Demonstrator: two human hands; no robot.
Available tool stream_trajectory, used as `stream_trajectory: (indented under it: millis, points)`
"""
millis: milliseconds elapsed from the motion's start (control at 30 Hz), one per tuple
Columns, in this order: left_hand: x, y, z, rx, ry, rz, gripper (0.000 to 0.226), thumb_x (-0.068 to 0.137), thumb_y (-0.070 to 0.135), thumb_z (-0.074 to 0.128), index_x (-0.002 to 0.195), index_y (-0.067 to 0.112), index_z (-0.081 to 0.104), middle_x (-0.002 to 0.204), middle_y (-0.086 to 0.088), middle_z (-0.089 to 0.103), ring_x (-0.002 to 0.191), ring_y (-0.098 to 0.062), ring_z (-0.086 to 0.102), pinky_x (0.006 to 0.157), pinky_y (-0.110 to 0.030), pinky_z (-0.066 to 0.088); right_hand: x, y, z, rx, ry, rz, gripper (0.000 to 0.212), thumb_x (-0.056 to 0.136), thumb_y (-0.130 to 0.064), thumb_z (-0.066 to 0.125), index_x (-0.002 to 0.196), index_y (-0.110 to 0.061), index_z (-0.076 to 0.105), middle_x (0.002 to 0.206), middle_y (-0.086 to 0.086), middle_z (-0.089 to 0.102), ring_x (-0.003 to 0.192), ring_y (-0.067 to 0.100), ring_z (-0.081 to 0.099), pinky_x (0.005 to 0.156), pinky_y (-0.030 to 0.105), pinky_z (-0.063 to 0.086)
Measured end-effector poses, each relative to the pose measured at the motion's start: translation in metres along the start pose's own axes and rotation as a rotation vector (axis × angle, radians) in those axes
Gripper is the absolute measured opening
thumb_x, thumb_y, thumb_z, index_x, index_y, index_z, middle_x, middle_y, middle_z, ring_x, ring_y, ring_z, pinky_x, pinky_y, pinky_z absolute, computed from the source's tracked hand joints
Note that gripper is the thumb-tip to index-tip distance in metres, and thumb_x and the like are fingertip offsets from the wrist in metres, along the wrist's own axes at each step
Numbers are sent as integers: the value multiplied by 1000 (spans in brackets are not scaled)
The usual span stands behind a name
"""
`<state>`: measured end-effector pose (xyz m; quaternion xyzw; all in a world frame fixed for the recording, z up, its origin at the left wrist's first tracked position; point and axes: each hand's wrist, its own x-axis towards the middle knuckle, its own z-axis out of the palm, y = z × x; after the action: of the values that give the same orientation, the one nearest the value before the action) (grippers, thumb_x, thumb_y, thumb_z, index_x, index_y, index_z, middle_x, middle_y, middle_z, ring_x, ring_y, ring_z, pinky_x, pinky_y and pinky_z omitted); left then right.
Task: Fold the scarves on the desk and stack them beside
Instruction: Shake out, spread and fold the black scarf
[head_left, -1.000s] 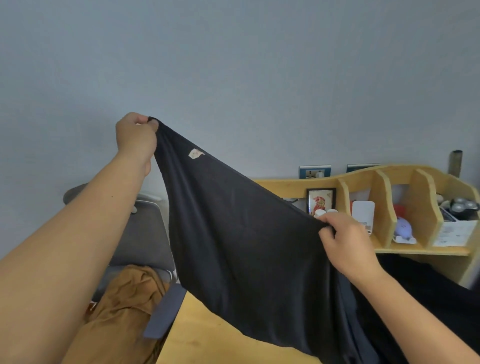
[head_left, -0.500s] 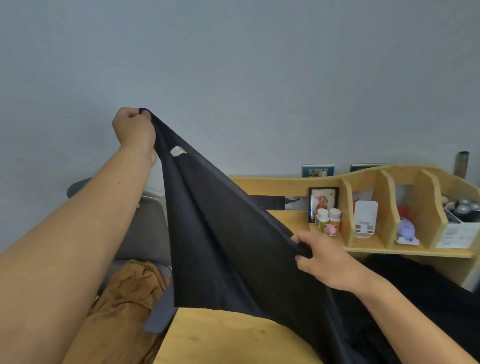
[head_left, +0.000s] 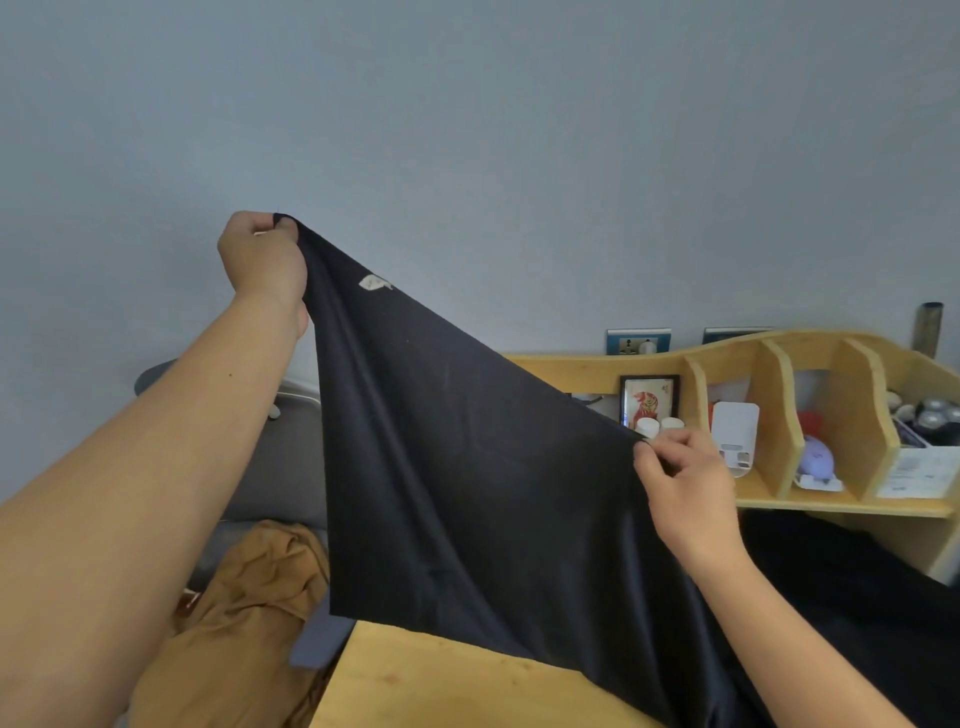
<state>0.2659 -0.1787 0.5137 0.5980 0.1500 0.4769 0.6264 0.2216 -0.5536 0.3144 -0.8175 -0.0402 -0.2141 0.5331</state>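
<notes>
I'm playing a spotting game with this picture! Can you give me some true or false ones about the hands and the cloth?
1. The left hand grips a corner of the dark scarf up high. True.
2. The right hand lies flat on the desk. False: its fingers pinch the scarf's edge in the air.
3. The scarf bears a small white label near the top. True.
4. The scarf lies folded in a neat stack. False: it hangs spread between both hands.
5. A mustard-coloured cloth lies lower left. True.

Open wall fills the upper frame. The raised scarf (head_left: 467, 493) blocks the centre; the shelf (head_left: 779, 405) crowds the right; bare desk (head_left: 441, 686) shows at the bottom.
</notes>
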Motion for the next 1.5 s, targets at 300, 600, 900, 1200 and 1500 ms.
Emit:
stream_trajectory:
  millis: [300, 600, 900, 1200, 1500]
  points:
    - [3, -18, -4, 9, 27, 1, 18, 99, 12, 56, 85, 23, 58, 87, 5, 60, 74, -8, 56, 65, -19, 49, 7, -1, 4, -69, 18, -1, 22, 100, -5, 50, 99, -21, 64, 93, -3, 63, 91, 15, 62, 87, 42, 56]
    - [9, -30, -5, 32, 47, -49, 16, 99, 12, 56, 87, 23, 59, 88, 4, 62, 76, -9, 58, 67, -21, 52, -12, 7, -12, -21, -386, -398, 23, 92, -51, 54, 99, -31, 63, 105, -18, 61, 100, 4, 60, 81, 15, 49]
    - [12, -44, -13, -14, 86, -159, 15, 96, 9, 54, 89, 21, 60, 90, 0, 62, 75, -14, 56, 64, -26, 49, -11, 7, -19, 309, -302, -270, 32, 92, -59, 56, 103, -37, 76, 102, -6, 65, 104, 15, 62, 90, 23, 50]
    - [13, -49, -15, -9, 103, -186, 15, 97, 6, 53, 91, 19, 58, 86, 2, 60, 72, -12, 54, 58, -23, 46, -10, 1, -24, -32, -667, -158, 12, 91, -29, 68, 84, -22, 74, 92, -10, 66, 94, 9, 61, 88, 29, 48]
    - [14, -47, -20, -10, 98, -174, 19, 95, 7, 54, 86, 22, 60, 87, 1, 62, 76, -15, 56, 64, -26, 48, -10, 9, -18, -84, -474, -36, 25, 99, -27, 61, 77, -22, 74, 91, -3, 56, 93, 10, 55, 82, 21, 41]
